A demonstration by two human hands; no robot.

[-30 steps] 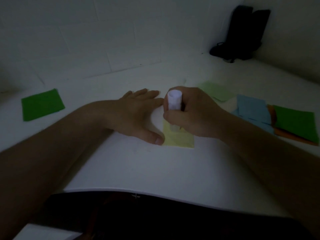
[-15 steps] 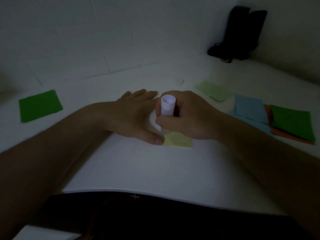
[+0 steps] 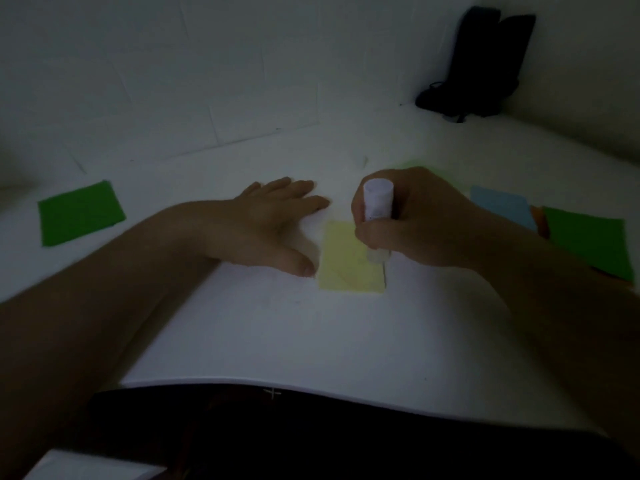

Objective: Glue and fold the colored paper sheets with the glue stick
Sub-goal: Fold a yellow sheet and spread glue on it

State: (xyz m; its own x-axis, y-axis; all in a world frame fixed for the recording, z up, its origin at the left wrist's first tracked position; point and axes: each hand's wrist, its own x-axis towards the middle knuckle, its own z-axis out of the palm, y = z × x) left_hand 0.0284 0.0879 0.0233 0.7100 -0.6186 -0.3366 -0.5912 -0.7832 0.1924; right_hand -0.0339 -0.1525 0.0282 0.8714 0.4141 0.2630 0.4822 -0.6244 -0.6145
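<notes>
Pale yellow, the small square paper sheet (image 3: 346,261) lies flat on the white table (image 3: 277,334). The right hand (image 3: 412,223) grips the white cylindrical glue stick (image 3: 378,216) upright, tip on the sheet's right edge; short, even, light strokes would suit. The left hand (image 3: 266,226) rests flat with fingers straight, just beside the sheet, and should pin it. Beyond lie the stacked blue, orange and green sheets (image 3: 585,237).
</notes>
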